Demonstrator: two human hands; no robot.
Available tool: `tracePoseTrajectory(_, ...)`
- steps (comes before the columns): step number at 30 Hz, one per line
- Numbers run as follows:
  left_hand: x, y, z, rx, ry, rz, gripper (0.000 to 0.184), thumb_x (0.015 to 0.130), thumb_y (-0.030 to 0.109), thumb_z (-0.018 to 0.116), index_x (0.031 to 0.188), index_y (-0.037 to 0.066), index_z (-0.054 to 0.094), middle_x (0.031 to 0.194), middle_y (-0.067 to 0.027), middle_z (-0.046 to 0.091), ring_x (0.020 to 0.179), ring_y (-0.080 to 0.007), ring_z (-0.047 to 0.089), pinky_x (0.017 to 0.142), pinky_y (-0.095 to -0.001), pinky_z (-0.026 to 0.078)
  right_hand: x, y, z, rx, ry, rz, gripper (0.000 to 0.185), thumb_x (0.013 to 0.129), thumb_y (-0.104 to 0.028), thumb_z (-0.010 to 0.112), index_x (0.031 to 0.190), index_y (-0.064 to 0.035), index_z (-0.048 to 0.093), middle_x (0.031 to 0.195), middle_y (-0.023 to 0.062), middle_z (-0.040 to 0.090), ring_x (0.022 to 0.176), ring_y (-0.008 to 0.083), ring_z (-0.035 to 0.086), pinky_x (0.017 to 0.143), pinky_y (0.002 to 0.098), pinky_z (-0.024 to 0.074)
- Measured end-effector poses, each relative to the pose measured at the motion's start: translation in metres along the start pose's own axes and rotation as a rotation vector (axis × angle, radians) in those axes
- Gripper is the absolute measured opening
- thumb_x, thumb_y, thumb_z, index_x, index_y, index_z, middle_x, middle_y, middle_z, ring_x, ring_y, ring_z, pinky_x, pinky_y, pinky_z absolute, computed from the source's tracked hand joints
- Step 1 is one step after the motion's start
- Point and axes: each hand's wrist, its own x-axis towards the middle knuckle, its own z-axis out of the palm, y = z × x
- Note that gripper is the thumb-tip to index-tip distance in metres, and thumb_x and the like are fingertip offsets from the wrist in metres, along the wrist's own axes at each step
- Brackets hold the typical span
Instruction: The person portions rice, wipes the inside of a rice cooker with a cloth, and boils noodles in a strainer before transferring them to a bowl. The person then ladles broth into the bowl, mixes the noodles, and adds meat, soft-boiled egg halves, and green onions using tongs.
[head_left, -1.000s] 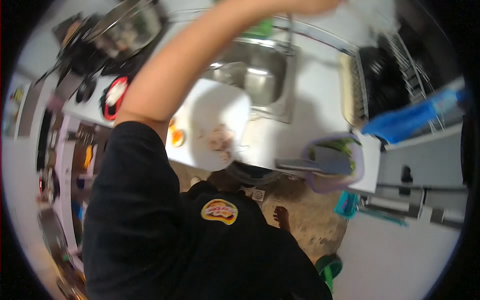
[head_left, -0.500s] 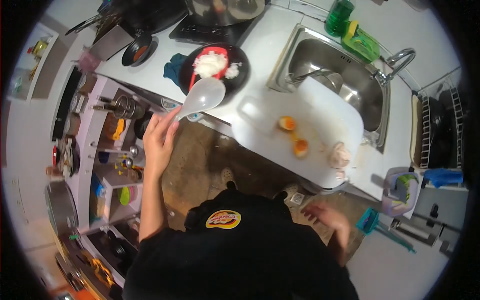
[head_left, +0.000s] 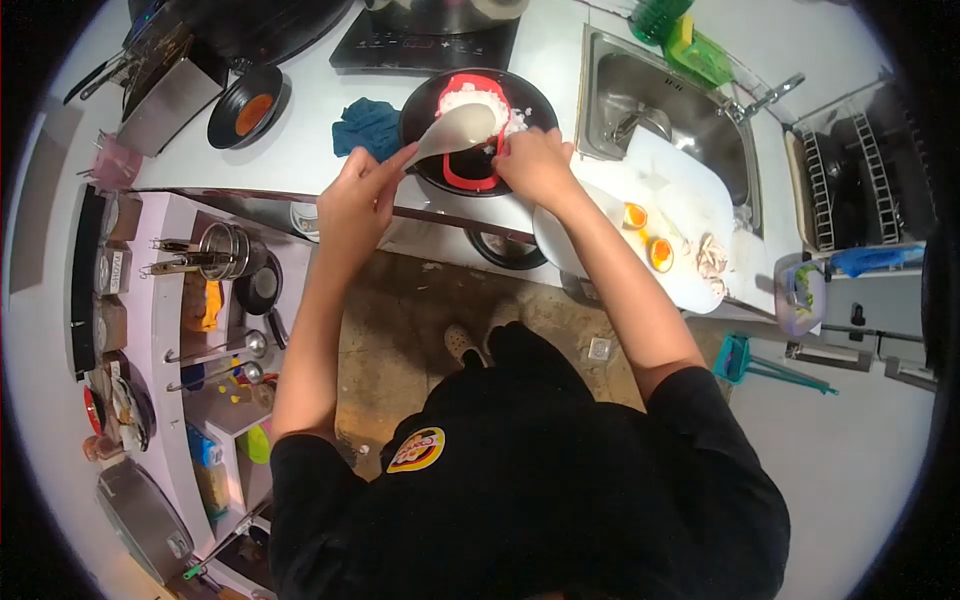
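Note:
My left hand [head_left: 360, 200] is closed around the handle of a translucent white serving spoon [head_left: 455, 132]. The spoon's bowl hangs over a red ring mold [head_left: 470, 183], which holds white rice [head_left: 478, 97] at its far end. Both rest on a round black plate [head_left: 535, 95], with loose rice beside the mold. At the mold's right side, my right hand [head_left: 538, 168] has its fingers bent and pressed onto the mold's edge. The fingertips are partly hidden.
Right of the plate, a white cutting board [head_left: 690, 175] bears two egg halves [head_left: 648, 236] and pale shreds [head_left: 711, 258], partly over the sink [head_left: 610, 95]. A blue-green cloth [head_left: 365, 126], a small black pan [head_left: 245, 110] and an induction cooker [head_left: 420, 52] occupy the counter.
My right hand has come up from low beside the body to the red mold. The spoon in my left hand has moved over the plate, and the view has shifted.

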Motion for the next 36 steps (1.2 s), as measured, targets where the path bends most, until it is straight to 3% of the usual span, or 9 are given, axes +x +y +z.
tracePoseTrajectory(3,0.015,-0.008,0.007,-0.005,-0.003,-0.011,0.037,0.081,0.011,0.064,0.114,0.026,0.064,0.069,-0.0044,0.044,0.054,-0.0205,0.05,0.05,-0.034,0.042,0.003,-0.008,-0.001,0.127,-0.12,0.088,0.031,0.079,-0.033,0.061,0.082,-0.0035,0.067,0.099,0.0181,0.062,0.104,0.0357,0.047,0.089,0.0468,0.0312)
tracePoseTrajectory(6,0.026,-0.002,0.008,0.043,-0.064,-0.023,0.035,0.082,0.012,0.063,0.115,0.025,0.063,0.069,-0.0059,0.046,0.055,-0.0236,0.052,0.05,-0.0362,0.043,-0.006,-0.004,0.016,-0.022,0.195,0.007,0.028,0.079,-0.027,0.061,0.089,-0.0012,0.062,0.082,0.0172,0.064,0.098,0.0346,0.051,0.084,0.0466,0.0306)
tracePoseTrajectory(13,0.049,0.021,0.006,0.314,-0.31,-0.015,0.032,0.086,0.014,0.057,0.116,0.023,0.062,0.07,-0.0123,0.053,0.063,-0.0296,0.058,0.057,-0.0391,0.047,-0.002,0.009,0.025,0.132,0.197,-0.031,0.02,0.081,-0.016,0.053,0.096,-0.0048,0.059,0.072,0.0093,0.062,0.074,0.0271,0.056,0.071,0.0433,0.0292)
tracePoseTrajectory(20,0.071,0.043,0.005,0.185,-0.558,-0.248,0.027,0.092,0.015,0.048,0.116,0.014,0.062,0.072,-0.0219,0.061,0.071,-0.0394,0.059,0.068,-0.04,0.049,-0.004,0.005,0.035,0.253,0.435,0.006,0.014,0.085,-0.014,0.05,0.084,-0.0037,0.059,0.067,0.0158,0.06,0.068,0.0314,0.058,0.078,0.0443,0.0336)
tracePoseTrajectory(27,0.091,0.017,0.0,-0.039,-0.749,-0.282,0.03,0.091,0.013,0.047,0.116,0.007,0.061,0.094,-0.0226,0.065,0.091,-0.0338,0.063,0.082,-0.0356,0.048,-0.004,0.0,0.037,0.264,0.466,0.046,0.014,0.084,-0.014,0.05,0.083,-0.0047,0.06,0.061,0.0146,0.059,0.063,0.0302,0.059,0.076,0.0422,0.0338)
tracePoseTrajectory(30,0.112,-0.019,-0.008,-0.347,-0.88,-0.207,0.03,0.093,0.015,0.048,0.117,0.001,0.059,0.1,-0.0098,0.068,0.093,-0.0127,0.057,0.088,-0.0273,0.043,-0.005,-0.001,0.031,0.208,0.483,0.075,0.018,0.089,-0.017,0.047,0.084,-0.0055,0.06,0.06,0.0134,0.059,0.058,0.031,0.055,0.073,0.0415,0.0299)
tracePoseTrajectory(32,0.119,-0.014,-0.022,-0.301,-0.792,-0.178,0.03,0.093,0.016,0.048,0.116,0.002,0.06,0.099,-0.0121,0.067,0.091,-0.0155,0.059,0.087,-0.0279,0.043,-0.004,-0.002,0.021,0.249,0.323,0.137,0.02,0.09,-0.018,0.047,0.084,-0.0056,0.061,0.063,0.0129,0.062,0.059,0.0313,0.056,0.074,0.0405,0.0285)
tracePoseTrajectory(34,0.113,-0.009,-0.023,-0.347,-0.681,-0.162,0.029,0.093,0.016,0.049,0.116,0.004,0.061,0.094,-0.0135,0.068,0.085,-0.0164,0.062,0.083,-0.0289,0.045,-0.003,-0.002,0.023,0.288,0.372,0.128,0.021,0.089,-0.017,0.046,0.082,-0.0044,0.062,0.061,0.0146,0.061,0.058,0.0326,0.057,0.075,0.0413,0.029)
tracePoseTrajectory(36,0.111,0.013,-0.025,-0.06,-0.652,-0.105,0.027,0.091,0.016,0.051,0.114,0.009,0.063,0.082,-0.0178,0.066,0.07,-0.025,0.064,0.069,-0.0346,0.048,-0.002,-0.005,0.022,0.323,0.381,0.132,0.024,0.089,-0.017,0.046,0.079,-0.0029,0.063,0.061,0.0186,0.061,0.06,0.0352,0.059,0.076,0.0422,0.0297)
